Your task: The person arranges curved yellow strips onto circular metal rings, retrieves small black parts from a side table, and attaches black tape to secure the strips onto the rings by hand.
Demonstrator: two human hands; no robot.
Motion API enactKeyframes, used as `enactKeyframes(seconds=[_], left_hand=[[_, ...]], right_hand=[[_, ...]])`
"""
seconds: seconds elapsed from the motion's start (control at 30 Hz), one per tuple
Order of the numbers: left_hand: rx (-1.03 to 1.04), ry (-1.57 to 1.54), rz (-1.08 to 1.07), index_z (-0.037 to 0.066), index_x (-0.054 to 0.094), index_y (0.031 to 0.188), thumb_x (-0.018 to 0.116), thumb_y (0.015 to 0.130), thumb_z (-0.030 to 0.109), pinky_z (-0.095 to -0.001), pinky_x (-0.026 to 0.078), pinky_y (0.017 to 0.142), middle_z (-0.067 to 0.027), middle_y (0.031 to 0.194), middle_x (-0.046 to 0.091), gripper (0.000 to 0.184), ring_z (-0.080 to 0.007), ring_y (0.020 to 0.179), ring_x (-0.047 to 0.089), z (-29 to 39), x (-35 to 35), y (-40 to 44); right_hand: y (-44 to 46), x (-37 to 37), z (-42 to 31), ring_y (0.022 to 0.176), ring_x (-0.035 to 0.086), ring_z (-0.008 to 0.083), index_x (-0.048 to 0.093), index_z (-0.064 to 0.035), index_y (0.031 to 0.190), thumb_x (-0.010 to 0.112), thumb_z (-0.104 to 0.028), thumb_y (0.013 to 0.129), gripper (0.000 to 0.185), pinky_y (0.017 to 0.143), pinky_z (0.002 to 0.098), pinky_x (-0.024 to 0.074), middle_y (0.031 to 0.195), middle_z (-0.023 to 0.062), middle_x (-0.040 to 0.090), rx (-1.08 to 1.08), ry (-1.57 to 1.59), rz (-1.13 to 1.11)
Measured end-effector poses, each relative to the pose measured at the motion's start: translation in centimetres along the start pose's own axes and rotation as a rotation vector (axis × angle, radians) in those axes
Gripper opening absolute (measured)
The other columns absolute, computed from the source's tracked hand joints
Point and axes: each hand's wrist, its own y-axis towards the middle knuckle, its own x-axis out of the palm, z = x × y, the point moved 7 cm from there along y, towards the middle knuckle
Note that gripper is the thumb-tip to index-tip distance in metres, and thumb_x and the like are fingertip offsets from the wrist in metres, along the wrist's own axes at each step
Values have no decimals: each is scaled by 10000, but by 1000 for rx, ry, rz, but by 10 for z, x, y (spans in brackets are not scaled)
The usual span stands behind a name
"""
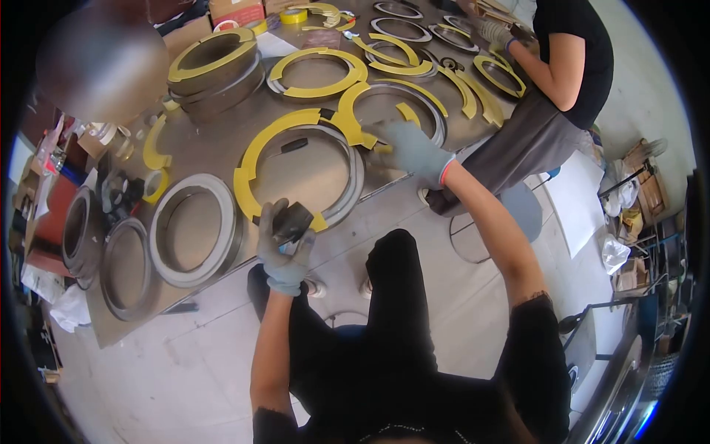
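Note:
My left hand [287, 259], in a grey glove, is closed around a small black block [293, 222] at the near edge of a metal ring [355, 174]. Curved yellow strips [255, 152] lie along the left and top of that ring, and a dark piece [294, 145] rests inside it. My right hand [418, 154], also gloved, is over the near side of a second ring [441, 126]. Its blurred fingers are beside the end of a yellow curved strip [353, 122]; whether they grip anything is unclear.
More rings with yellow strips [318, 72] cover the metal table [222, 140]. Bare grey rings [194, 229] stand at the left, near a stacked ring [214, 70]. A co-worker [569, 59] sits at the right, hands at the table. A stool [510, 214] stands below.

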Motion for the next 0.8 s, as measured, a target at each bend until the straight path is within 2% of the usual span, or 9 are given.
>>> enactKeyframes(seconds=[0.07,0.17,0.27,0.3,0.4,0.47,0.57,0.67,0.8], left_hand=[[-48,23,41,54,352,1495,773,770,28,-357,513,945,-199,1314,578,839,-277,1106,636,-7,13,5],[-83,21,55,48,364,1489,790,761,40,-356,502,957,-200,1296,589,843,-277,1110,636,-14,22,6],[-123,27,69,17,367,1479,799,754,49,-353,506,954,-205,1286,594,845,-285,1107,637,-16,23,7],[-141,20,72,9,369,1476,800,751,47,-352,507,953,-206,1282,595,845,-287,1104,639,-19,23,6],[-148,64,55,-18,366,1469,803,727,23,-359,525,930,-216,1262,609,863,-291,1085,651,-17,26,9],[-129,31,60,-1,360,1478,805,725,27,-366,531,917,-220,1251,615,875,-296,1072,658,-17,29,8],[-96,-3,-32,54,290,1526,747,781,-7,-349,501,973,-196,1334,549,876,-241,1114,612,-24,33,0],[-100,-15,-28,58,291,1526,748,787,9,-351,509,958,-197,1338,544,871,-237,1100,617,-28,32,-4],[-118,-46,-12,62,293,1527,739,800,18,-344,500,961,-197,1353,530,854,-241,1118,604,-32,31,-5]], right_hand=[[12,1,20,927,646,327,582,-99,1281,659,-272,823,495,810,442,511,998,144,671,124,-18,7],[41,40,32,915,663,331,601,-101,1234,645,-305,844,442,787,443,521,971,143,685,53,-89,-51],[66,36,28,883,680,337,633,-95,1154,640,-351,849,397,748,450,527,920,137,702,338,-31,-26],[76,39,25,883,696,325,658,-89,1097,640,-373,843,382,729,455,532,901,131,718,337,-134,-38],[102,49,13,897,700,308,677,-77,1074,623,-330,850,342,747,452,533,927,133,722,353,-256,-142],[117,68,11,916,708,301,691,-75,1060,601,-275,852,302,763,448,540,964,152,724,242,-261,-43],[133,104,25,945,706,328,697,-74,1056,592,-232,838,289,792,447,548,1009,181,718,404,-87,-218],[137,90,34,953,702,356,718,-67,1011,581,-214,832,268,821,449,552,1018,198,717,577,89,-71],[135,45,38,905,703,382,738,-36,940,569,-199,833,259,799,452,558,972,216,718,663,79,-97]])
